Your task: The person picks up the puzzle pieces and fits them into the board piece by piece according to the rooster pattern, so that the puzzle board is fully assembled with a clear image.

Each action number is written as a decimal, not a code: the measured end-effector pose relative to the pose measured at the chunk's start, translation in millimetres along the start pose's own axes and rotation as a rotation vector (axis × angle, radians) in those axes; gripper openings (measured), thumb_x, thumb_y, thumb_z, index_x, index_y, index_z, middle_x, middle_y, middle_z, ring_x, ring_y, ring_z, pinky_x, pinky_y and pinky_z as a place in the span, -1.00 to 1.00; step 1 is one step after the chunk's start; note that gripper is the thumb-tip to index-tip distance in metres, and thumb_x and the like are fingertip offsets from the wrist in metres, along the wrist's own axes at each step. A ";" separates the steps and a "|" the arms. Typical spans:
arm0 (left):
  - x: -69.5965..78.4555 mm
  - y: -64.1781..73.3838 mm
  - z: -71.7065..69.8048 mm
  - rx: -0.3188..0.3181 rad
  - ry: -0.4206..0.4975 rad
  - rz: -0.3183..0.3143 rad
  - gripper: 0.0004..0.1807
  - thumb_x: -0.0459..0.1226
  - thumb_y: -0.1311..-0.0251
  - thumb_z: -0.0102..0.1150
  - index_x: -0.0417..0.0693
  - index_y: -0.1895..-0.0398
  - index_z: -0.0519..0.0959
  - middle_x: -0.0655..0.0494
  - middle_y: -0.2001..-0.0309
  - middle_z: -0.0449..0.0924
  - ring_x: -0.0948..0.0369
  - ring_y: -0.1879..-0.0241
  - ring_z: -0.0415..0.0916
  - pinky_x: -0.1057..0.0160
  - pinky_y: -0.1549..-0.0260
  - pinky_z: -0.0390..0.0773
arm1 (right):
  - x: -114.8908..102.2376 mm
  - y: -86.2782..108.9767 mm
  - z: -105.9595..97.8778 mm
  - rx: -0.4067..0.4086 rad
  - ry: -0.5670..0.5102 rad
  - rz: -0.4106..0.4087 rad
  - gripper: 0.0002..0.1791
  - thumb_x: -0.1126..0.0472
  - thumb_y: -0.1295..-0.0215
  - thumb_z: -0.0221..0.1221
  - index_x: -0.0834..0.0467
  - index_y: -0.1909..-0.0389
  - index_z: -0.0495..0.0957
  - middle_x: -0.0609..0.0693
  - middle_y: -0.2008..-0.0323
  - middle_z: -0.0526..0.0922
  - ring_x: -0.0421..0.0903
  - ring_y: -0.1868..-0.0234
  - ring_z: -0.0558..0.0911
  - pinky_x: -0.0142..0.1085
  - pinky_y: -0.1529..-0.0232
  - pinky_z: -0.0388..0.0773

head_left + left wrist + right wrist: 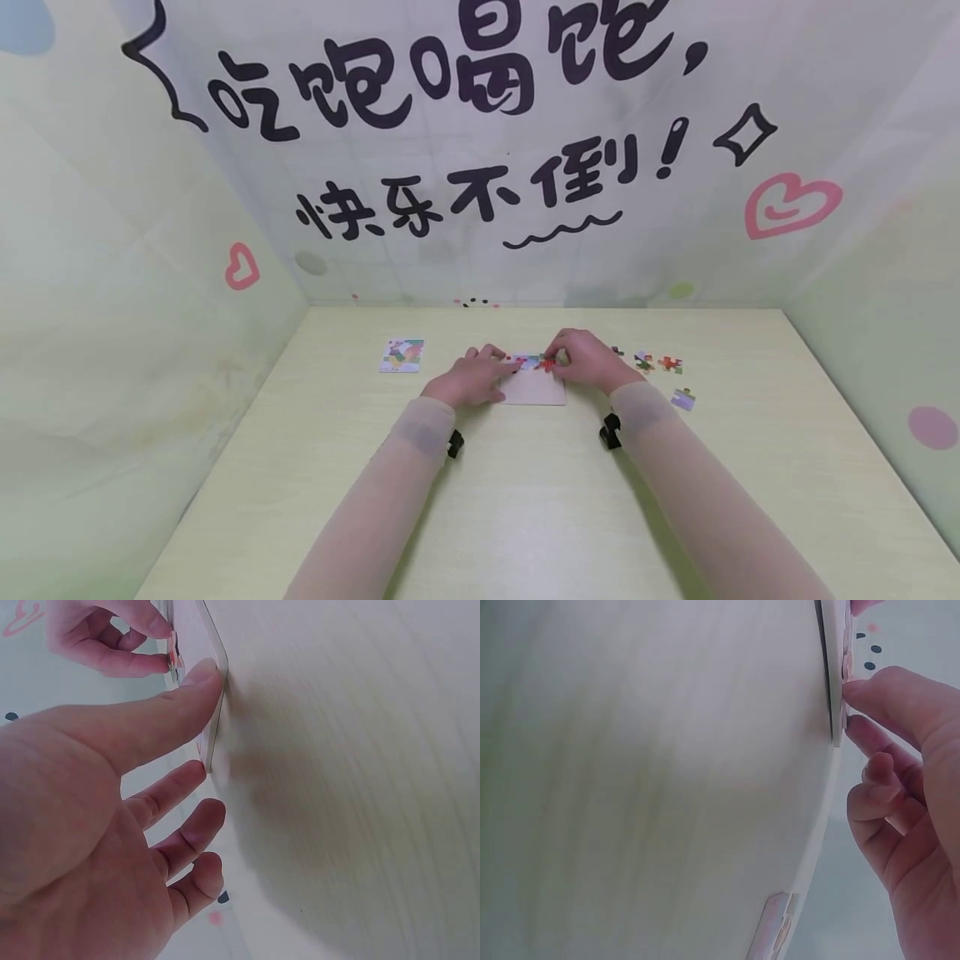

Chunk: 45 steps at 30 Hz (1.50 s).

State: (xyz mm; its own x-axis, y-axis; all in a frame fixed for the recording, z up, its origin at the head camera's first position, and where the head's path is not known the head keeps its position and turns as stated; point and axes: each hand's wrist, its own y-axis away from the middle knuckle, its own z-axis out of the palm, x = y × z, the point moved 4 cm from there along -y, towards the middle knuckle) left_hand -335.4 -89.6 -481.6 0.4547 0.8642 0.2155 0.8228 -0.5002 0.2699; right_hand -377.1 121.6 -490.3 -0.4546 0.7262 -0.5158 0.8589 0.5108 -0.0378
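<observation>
A pale puzzle board [532, 390] lies flat on the table, with colourful pieces along its far side. My left hand [467, 379] rests at the board's left side. In the left wrist view its thumb [201, 673] lies straight on the board near the edge; the other fingers spread loosely. At the far right corner of the board, my right hand [588, 357] pinches a red puzzle piece [547, 365] between thumb and index finger. That piece touches or sits just over the board; its exact seating is hidden by the fingertips.
Several loose puzzle pieces lie to the right, among them a red one [670, 364], a multicoloured one [643, 362] and a bluish-purple one [683, 399]. A square picture card [402, 356] lies on the left. Printed cloth walls [420, 275] enclose the table's back and sides.
</observation>
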 end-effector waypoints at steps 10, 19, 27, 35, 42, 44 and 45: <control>2.1 -1.4 -2.9 -0.006 -0.014 -0.001 -0.30 -0.07 -0.40 0.28 0.35 -0.57 0.30 0.06 -0.57 0.19 -0.01 -0.26 0.27 0.00 -0.23 0.44 | 2.4 -0.7 -2.0 -0.004 0.039 -0.009 -0.78 0.34 -0.24 0.34 0.14 0.11 0.80 0.05 0.03 0.70 0.06 -0.02 0.66 0.02 -0.22 0.59; 2.6 0.7 -4.0 -0.011 -0.016 -0.008 -0.30 -0.08 -0.40 0.28 0.37 -0.57 0.30 0.08 -0.57 0.18 0.01 -0.27 0.27 0.02 -0.24 0.43 | 2.2 -1.8 -0.3 -0.018 0.083 -0.031 -0.79 0.31 -0.26 0.36 0.12 0.10 0.81 0.03 0.04 0.70 0.01 0.02 0.66 -0.02 -0.20 0.62; 2.5 0.1 -4.1 -0.008 -0.006 -0.006 -0.30 -0.09 -0.40 0.28 0.36 -0.57 0.30 0.07 -0.57 0.19 0.00 -0.26 0.27 0.01 -0.24 0.44 | 1.7 -0.8 -0.1 0.005 0.055 -0.041 -0.84 0.25 -0.29 0.40 0.11 0.12 0.82 0.02 0.11 0.71 -0.01 0.09 0.65 -0.02 -0.13 0.62; -0.7 1.1 -0.8 -0.013 0.014 -0.016 -0.29 -0.09 -0.39 0.30 0.37 -0.57 0.30 0.08 -0.57 0.19 0.01 -0.27 0.26 0.01 -0.22 0.45 | -0.9 1.2 2.9 0.000 0.063 -0.039 -0.85 0.26 -0.29 0.40 0.13 0.13 0.82 0.04 0.08 0.70 0.01 0.05 0.66 -0.02 -0.15 0.62; -2.3 0.7 -0.4 -0.011 0.022 -0.018 -0.28 -0.08 -0.38 0.30 0.35 -0.57 0.30 0.11 -0.56 0.20 0.02 -0.29 0.25 -0.01 -0.25 0.43 | 0.3 1.5 4.4 0.013 0.049 -0.016 -0.85 0.26 -0.30 0.40 0.13 0.14 0.82 0.04 0.06 0.70 0.04 0.00 0.67 -0.02 -0.19 0.61; -2.7 0.2 -0.4 -0.008 0.021 -0.017 -0.28 -0.07 -0.38 0.30 0.34 -0.57 0.29 0.11 -0.55 0.21 0.02 -0.30 0.26 -0.02 -0.27 0.42 | 0.9 1.6 4.6 0.016 0.045 -0.011 -0.85 0.26 -0.30 0.40 0.13 0.14 0.81 0.04 0.05 0.71 0.04 -0.01 0.67 -0.01 -0.20 0.60; -2.8 0.0 -0.3 -0.006 0.022 -0.019 -0.27 -0.07 -0.37 0.31 0.33 -0.58 0.29 0.12 -0.55 0.22 0.02 -0.31 0.26 -0.02 -0.29 0.41 | 1.1 1.6 4.6 0.017 0.042 -0.006 -0.85 0.26 -0.30 0.40 0.13 0.13 0.81 0.04 0.05 0.71 0.04 -0.02 0.67 -0.02 -0.21 0.60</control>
State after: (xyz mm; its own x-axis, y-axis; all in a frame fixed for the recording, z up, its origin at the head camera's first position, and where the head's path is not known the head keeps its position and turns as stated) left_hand -336.8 -92.1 -482.0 0.4318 0.8719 0.2307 0.8289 -0.4845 0.2795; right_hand -375.1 121.1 -494.9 -0.4691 0.7421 -0.4787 0.8597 0.5078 -0.0552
